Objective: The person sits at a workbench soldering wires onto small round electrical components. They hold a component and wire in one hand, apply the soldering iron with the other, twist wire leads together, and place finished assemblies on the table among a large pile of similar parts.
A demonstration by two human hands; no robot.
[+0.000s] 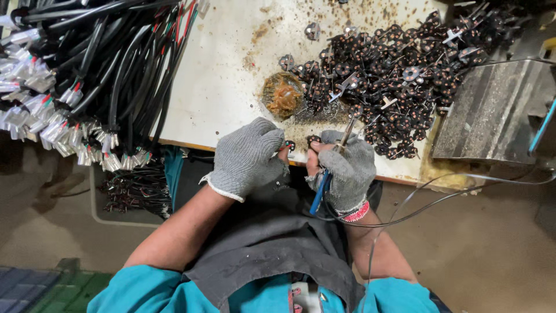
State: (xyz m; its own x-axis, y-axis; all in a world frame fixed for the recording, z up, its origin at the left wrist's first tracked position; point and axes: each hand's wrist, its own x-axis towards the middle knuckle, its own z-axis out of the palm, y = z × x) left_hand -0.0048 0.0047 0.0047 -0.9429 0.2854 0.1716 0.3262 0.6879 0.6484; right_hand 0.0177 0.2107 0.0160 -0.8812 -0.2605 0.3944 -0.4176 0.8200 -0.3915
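At the table [220, 87] edge, right hand [347, 168] grips soldering iron [333, 162].

Left hand [248, 156] gloved, fingers curled, pinching; right hand [346, 168] gloved, fisted grip, forearms bare.

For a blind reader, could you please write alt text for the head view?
Two grey-gloved hands work at a stained white table's edge: the right hand holds a soldering iron, the left hand a small wired part. Black parts pile ahead; cables hang left.
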